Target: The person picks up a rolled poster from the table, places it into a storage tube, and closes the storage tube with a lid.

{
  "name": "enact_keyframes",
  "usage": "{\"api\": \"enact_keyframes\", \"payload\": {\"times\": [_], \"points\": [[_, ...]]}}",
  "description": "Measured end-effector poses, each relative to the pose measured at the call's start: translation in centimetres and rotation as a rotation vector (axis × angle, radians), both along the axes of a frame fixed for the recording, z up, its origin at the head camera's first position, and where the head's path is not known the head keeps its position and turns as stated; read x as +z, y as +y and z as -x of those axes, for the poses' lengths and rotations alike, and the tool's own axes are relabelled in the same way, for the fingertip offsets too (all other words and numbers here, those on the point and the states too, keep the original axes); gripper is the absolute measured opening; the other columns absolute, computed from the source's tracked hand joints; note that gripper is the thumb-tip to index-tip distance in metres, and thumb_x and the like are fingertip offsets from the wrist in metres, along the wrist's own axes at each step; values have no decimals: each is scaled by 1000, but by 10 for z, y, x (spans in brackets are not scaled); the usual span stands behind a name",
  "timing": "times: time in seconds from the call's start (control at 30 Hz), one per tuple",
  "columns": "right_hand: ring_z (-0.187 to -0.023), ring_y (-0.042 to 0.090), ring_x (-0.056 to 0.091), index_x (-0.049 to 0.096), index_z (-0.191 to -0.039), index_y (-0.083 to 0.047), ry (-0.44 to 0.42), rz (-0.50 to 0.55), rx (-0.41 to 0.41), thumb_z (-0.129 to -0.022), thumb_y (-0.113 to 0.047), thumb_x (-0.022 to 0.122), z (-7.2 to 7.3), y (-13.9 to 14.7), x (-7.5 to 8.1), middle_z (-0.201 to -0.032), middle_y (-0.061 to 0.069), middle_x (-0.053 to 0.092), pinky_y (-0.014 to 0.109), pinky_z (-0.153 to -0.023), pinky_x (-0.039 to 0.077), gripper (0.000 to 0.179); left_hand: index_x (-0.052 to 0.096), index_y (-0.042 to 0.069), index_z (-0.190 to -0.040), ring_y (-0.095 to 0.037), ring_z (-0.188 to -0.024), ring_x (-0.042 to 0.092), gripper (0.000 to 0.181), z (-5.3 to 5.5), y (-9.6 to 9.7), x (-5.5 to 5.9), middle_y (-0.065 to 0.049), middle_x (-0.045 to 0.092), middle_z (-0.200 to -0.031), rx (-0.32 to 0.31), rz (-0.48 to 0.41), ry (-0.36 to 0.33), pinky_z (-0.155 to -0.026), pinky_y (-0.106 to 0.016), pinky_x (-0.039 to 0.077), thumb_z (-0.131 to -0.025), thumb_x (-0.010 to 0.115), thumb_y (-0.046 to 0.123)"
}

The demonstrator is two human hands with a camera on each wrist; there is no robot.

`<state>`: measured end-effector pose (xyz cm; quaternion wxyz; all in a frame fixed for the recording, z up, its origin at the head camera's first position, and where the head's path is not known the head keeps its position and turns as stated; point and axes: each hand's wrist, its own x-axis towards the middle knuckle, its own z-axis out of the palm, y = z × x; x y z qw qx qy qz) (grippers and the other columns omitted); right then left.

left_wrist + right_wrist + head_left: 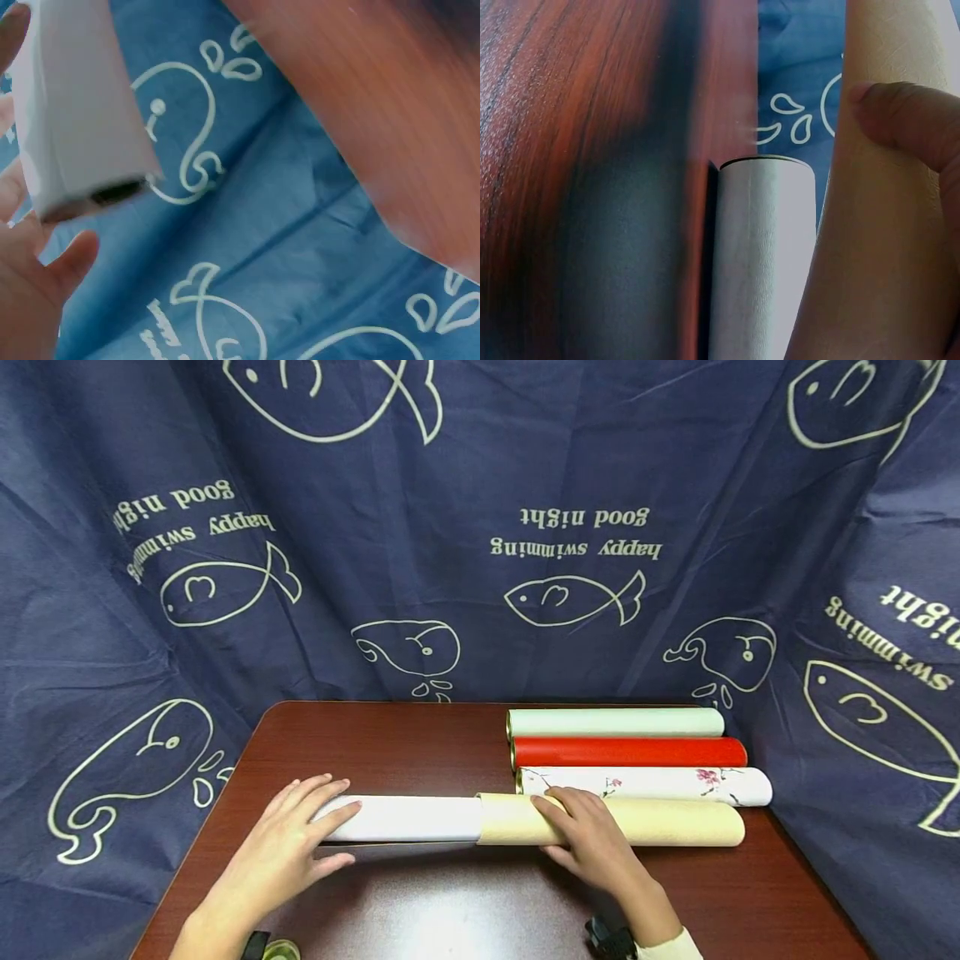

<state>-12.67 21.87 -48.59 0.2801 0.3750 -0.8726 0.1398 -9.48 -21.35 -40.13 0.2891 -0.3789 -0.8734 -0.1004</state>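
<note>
A cream cardboard tube (682,823) lies crosswise on the table, and a roll of white paper (412,819) sticks out of its left end. My right hand (588,837) grips the tube near its middle, fingers over the top and thumb along the near side. In the right wrist view, one digit lies across the cream tube (892,225). At the paper's free end is my left hand (292,835), its fingers extended over the end and the thumb apart from it. The left wrist view shows a dark opening in the end of the paper roll (90,112).
Behind the cream tube lie a white tube with pink blossoms (652,783), a red tube (630,752) and a pale green tube (615,722). A small round gold-rimmed object (282,950) sits by my left wrist. Navy printed cloth (465,527) surrounds the brown table (375,735).
</note>
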Motion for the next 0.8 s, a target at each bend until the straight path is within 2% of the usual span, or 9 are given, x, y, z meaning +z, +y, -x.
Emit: {"api": "enact_keyframes", "payload": {"times": [0.07,0.17,0.23,0.27,0.43,0.6,0.8], "points": [[-108,33,59,60,-131,-14,-4,3,1,-60,-26,91,0,1,0,-121,11,60,50,-91,46,77,69,16,-122,-40,-119,51,51,-1,-6,-3,-16,56,-133,2,-19,-6,-92,-57,42,-79,77,42],[-108,33,58,60,-131,-15,-15,1,-1,-60,-27,91,0,2,1,-122,11,59,50,-91,46,78,69,16,-122,-38,-117,52,43,-1,-9,-8,-16,56,-131,0,-50,-26,-94,-48,41,-100,52,49],[-108,33,58,60,-131,-15,-22,-3,-1,-61,-27,91,0,2,0,-122,12,60,50,-91,46,78,71,15,-121,-34,-114,54,53,0,-9,-11,-13,58,-127,4,-72,-35,-96,-41,39,-105,35,51],[-109,33,58,60,-131,-16,-26,-6,-1,-61,-27,91,0,1,0,-122,11,60,50,-91,46,78,71,15,-119,-32,-112,54,55,0,-9,-12,-11,59,-124,7,-81,-38,-96,-38,39,-106,32,50],[-108,31,59,60,-131,-16,-26,-16,-3,-61,-28,92,-3,0,-1,-122,9,60,49,-92,46,78,71,12,-116,-25,-108,56,53,0,-7,-16,-4,62,-116,-28,-155,-74,-95,-27,38,-105,36,51],[-108,31,59,60,-132,-16,-12,-7,2,-60,-28,91,-5,-1,-2,-122,9,60,49,-92,46,79,70,9,-115,-24,-110,55,51,4,-2,-20,-3,63,-118,-79,-237,-169,-104,-16,30,-101,46,51],[-109,31,58,60,-132,-16,-13,-7,2,-61,-27,92,-5,-1,0,-121,10,60,48,-93,45,79,71,11,-115,-22,-110,57,44,8,14,-22,0,64,-119,-93,-276,-182,-101,-19,35,-97,57,49]]}}
